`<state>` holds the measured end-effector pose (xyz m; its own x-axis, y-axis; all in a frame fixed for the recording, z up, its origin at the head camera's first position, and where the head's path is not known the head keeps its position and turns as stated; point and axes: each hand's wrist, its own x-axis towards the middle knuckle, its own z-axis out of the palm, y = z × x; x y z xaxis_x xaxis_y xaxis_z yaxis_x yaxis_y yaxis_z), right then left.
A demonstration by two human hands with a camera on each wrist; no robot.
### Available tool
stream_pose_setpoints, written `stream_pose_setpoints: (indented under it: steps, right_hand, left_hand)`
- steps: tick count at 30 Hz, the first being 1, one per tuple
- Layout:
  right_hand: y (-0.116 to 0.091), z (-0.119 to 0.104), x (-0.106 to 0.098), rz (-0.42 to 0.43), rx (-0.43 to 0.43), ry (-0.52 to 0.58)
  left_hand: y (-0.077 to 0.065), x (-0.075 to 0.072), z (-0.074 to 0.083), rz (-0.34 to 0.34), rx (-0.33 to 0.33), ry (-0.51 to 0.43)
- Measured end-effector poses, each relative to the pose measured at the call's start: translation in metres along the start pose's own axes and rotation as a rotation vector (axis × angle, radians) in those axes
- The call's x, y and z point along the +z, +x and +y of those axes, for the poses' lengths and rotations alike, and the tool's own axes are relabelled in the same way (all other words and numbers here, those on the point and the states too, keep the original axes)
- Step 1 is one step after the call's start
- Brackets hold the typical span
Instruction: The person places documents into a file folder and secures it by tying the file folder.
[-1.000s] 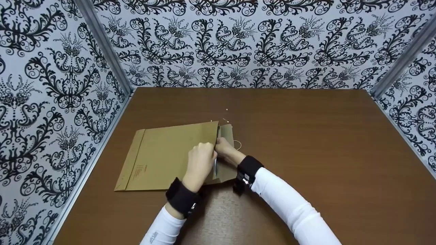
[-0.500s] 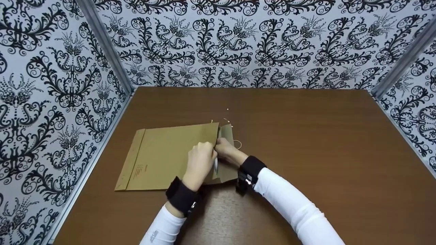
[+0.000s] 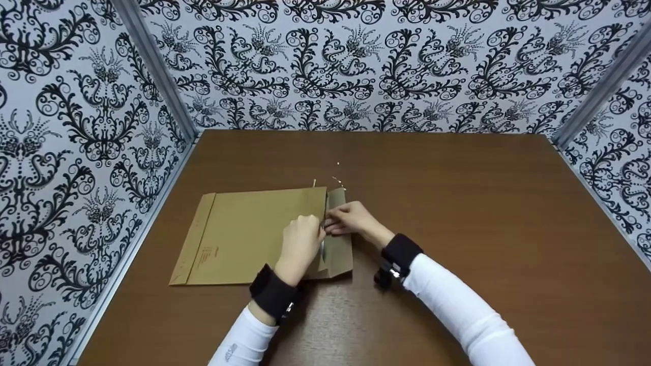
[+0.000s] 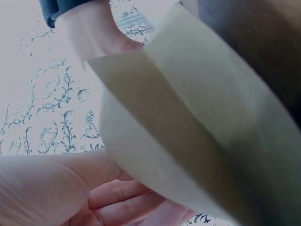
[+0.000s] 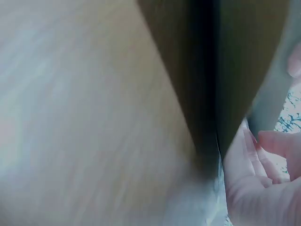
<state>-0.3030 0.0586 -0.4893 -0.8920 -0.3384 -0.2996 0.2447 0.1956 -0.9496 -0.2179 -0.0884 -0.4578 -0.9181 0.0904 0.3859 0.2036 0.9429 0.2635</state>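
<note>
A brown kraft document envelope point(image 3: 249, 229) lies flat on the table with its mouth toward the right. Its flap point(image 3: 339, 254) is folded open on that side. My left hand point(image 3: 301, 241) grips the upper edge of the mouth and holds it raised. In the left wrist view the thumb and fingers close on the envelope's paper point(image 4: 136, 146). My right hand point(image 3: 356, 219) is at the mouth, its fingertips right at the opening. In the right wrist view its thumb and fingers point(image 5: 249, 165) stand apart beside the paper. Something pale point(image 3: 322, 249) shows just inside the mouth.
Thin pale string point(image 3: 338, 181) lies on the brown table point(image 3: 457, 203) past the envelope, and a short end point(image 3: 314, 182) sticks out at its far edge. Patterned walls point(image 3: 356, 61) stand behind and at both sides.
My right hand has drawn back to the right, out of the envelope's mouth, and its fingers have loosened. The mouth's far corner has dropped slightly. My left hand keeps its grip.
</note>
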Motion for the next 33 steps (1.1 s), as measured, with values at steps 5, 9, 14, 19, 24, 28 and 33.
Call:
stream_pose_setpoints:
  steps: [5,9,14,19,24,28,33]
  right_hand:
    - [-0.012,0.000,-0.018,0.006,-0.064,-0.057]
    - [-0.021,0.002,-0.029,0.004,-0.085,-0.151]
    - [-0.027,0.003,-0.032,-0.016,-0.111,-0.287]
    - [-0.032,0.003,-0.027,-0.050,-0.139,-0.385]
    - [-0.034,0.003,-0.025,-0.052,-0.158,-0.429]
    - [-0.034,0.005,-0.024,-0.040,-0.171,-0.441]
    - [-0.035,0.006,-0.023,-0.036,-0.187,-0.451]
  left_hand:
    - [-0.001,0.009,0.000,0.052,0.045,0.032]
    - [-0.002,0.015,0.000,0.070,0.063,0.060]
    - [-0.002,0.019,0.000,0.057,0.066,0.085]
    - [-0.002,0.020,-0.001,0.038,0.062,0.076]
    - [-0.004,0.023,-0.001,0.048,0.079,0.093]
    - [-0.006,0.025,-0.001,0.050,0.092,0.108]
    - [-0.005,0.022,-0.001,-0.025,0.054,0.062]
